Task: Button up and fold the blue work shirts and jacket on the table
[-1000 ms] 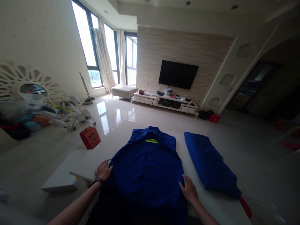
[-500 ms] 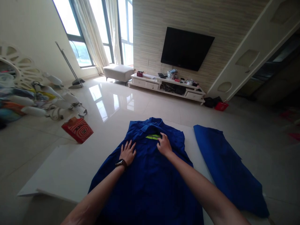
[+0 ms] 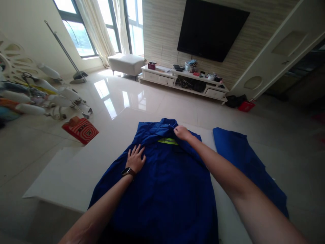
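A dark blue work jacket point(image 3: 162, 183) is spread over a white table point(image 3: 76, 176), its collar at the far end. A yellow-green reflective strip point(image 3: 168, 141) shows just below the collar, under a raised fold of cloth. My left hand point(image 3: 135, 158) lies flat on the jacket's left side, fingers spread, with a watch on the wrist. Near the collar, my right hand point(image 3: 181, 132) has its fingers closed on the edge of the jacket cloth, to the right of the strip.
Another blue piece of clothing point(image 3: 243, 162) lies to the right of the jacket. A red paper bag point(image 3: 80, 129) stands at the table's left. Beyond are a low TV cabinet point(image 3: 157, 78), a grey bench point(image 3: 127, 64), a television point(image 3: 212, 28) and a cluttered machine with white spools point(image 3: 49, 71).
My right hand has moved away from me toward the collar and closed on the cloth, and more of the reflective strip shows. My left hand stays flat. The view has tilted down slightly.
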`<act>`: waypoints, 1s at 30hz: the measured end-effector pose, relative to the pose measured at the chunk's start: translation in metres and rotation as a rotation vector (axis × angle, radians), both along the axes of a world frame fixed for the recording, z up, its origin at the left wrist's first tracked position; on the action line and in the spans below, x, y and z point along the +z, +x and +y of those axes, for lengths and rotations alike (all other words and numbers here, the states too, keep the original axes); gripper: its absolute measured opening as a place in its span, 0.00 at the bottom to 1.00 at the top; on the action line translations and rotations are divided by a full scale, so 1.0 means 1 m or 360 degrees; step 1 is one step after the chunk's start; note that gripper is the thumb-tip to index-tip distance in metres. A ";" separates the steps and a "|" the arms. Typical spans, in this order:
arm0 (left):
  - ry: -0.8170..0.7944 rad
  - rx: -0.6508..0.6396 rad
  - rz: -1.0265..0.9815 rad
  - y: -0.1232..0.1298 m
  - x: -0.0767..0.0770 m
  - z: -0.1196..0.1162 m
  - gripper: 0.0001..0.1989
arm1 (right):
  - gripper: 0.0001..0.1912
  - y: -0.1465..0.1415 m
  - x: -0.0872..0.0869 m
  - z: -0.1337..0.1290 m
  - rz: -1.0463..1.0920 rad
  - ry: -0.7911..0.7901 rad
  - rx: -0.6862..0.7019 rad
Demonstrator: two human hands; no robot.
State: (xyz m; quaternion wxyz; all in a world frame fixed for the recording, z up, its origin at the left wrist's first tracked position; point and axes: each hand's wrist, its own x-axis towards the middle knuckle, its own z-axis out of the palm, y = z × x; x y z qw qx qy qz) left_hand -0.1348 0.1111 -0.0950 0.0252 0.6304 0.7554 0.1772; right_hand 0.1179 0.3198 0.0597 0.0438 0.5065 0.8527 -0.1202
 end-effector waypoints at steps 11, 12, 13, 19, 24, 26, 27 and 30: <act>0.0022 0.0009 -0.0074 0.000 0.004 0.001 0.26 | 0.19 0.043 -0.026 -0.058 0.0201 0.0159 0.0037; 0.0021 0.0008 -0.0069 0.000 0.003 0.001 0.26 | 0.20 0.020 -0.034 -0.061 0.0222 0.0143 0.0109; 0.0019 0.0007 -0.0059 -0.001 0.003 0.001 0.26 | 0.20 -0.002 -0.041 -0.061 0.0237 0.0125 0.0177; 0.0000 0.0004 0.0008 -0.002 0.000 0.000 0.27 | 0.12 -0.086 -0.057 -0.040 0.0225 0.0043 0.0251; -0.0025 0.0014 0.0006 -0.001 0.003 0.000 0.28 | 0.18 -0.043 -0.015 -0.016 0.0452 0.0293 0.0000; -0.0029 0.0013 -0.0015 0.000 0.004 0.000 0.27 | 0.23 0.017 0.013 -0.009 0.0540 0.0492 -0.0181; -0.0026 0.0010 -0.0024 0.000 0.004 0.000 0.27 | 0.26 0.057 0.025 -0.007 0.0568 0.0590 -0.0293; -0.0012 -0.0001 -0.0041 0.000 0.004 0.001 0.27 | 0.28 0.202 0.043 -0.017 0.0782 0.0930 -0.0753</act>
